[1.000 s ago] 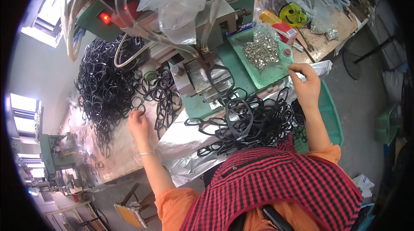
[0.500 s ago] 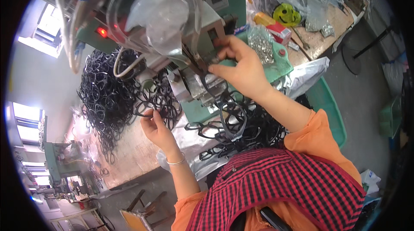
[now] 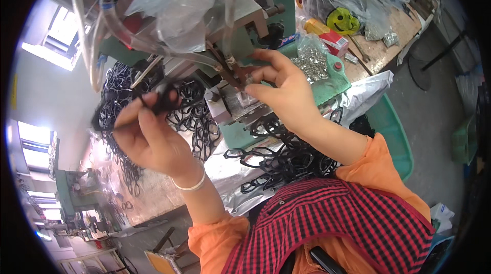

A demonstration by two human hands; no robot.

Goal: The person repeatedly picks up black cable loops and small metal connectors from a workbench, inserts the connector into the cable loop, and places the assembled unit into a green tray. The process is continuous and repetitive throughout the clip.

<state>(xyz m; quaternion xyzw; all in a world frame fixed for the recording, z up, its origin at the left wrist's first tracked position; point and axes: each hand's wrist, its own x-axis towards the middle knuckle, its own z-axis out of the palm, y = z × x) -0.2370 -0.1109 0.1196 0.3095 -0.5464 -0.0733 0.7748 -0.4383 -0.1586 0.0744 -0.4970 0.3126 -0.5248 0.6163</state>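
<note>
Head view: left hand [image 3: 153, 138] pinches black frame [image 3: 164, 101]; frame heap [image 3: 286, 159] below right hand [image 3: 284, 87].

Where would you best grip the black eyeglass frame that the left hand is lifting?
Probably by the rim at one end, from the person's side, as the left hand pinches the black eyeglass frame now: it is thin and open, and its far side faces the green machine.

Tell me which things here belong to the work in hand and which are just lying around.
In use: left hand holding a black eyeglass frame; right hand at the green machine; small metal parts.
Lying about: yellow tape roll; red box; green bin.
</note>
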